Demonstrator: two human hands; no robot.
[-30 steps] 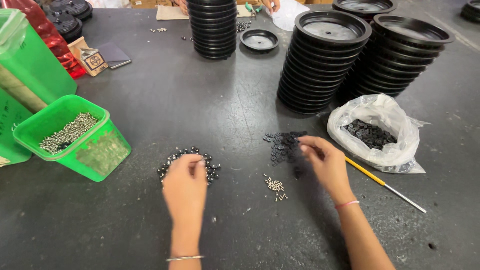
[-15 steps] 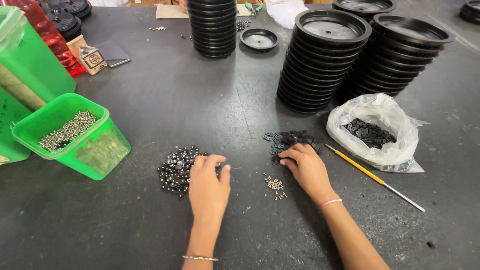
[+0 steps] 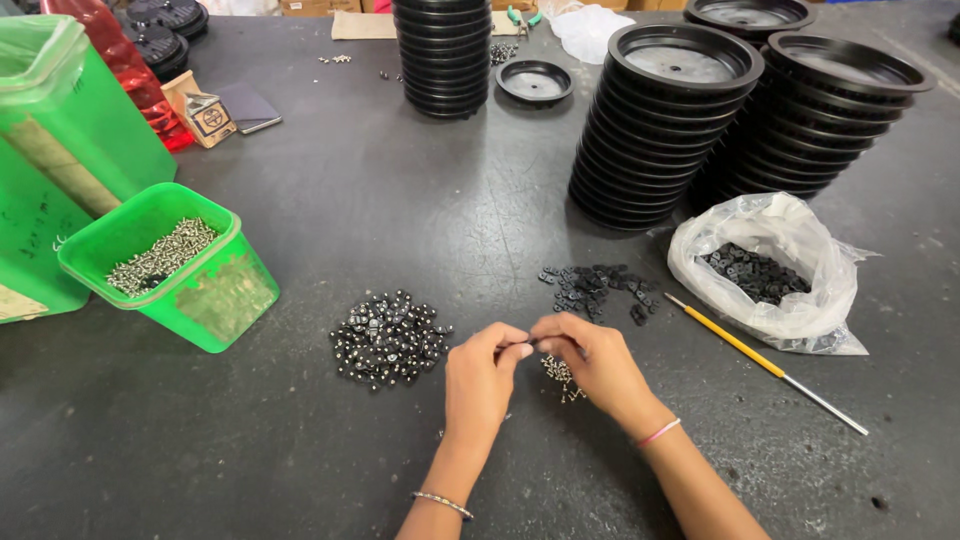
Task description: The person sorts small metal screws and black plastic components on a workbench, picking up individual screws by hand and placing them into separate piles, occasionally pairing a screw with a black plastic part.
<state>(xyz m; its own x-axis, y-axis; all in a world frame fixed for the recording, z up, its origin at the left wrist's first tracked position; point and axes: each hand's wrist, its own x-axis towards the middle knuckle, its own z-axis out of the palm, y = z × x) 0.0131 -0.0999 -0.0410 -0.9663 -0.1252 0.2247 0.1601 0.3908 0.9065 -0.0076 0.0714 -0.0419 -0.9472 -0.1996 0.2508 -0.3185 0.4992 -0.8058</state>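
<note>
My left hand (image 3: 482,373) and my right hand (image 3: 590,357) meet at the fingertips just above the dark table, pinching a tiny part between them; what each holds is too small to make out. Left of my hands lies a pile of small black pieces with silver screws (image 3: 388,338). Beyond my right hand is a loose heap of small black parts (image 3: 595,286). A small cluster of silver screws (image 3: 562,375) lies under my right hand.
A green tub of screws (image 3: 168,262) stands at the left beside a taller green bin (image 3: 60,140). An open plastic bag of black parts (image 3: 768,272) and a yellow-handled tool (image 3: 760,360) lie to the right. Stacks of black round trays (image 3: 670,120) (image 3: 442,50) stand behind.
Both hands left their piles, the left from the black-and-silver pile and the right from the black heap, and came together at the fingertips in the middle.
</note>
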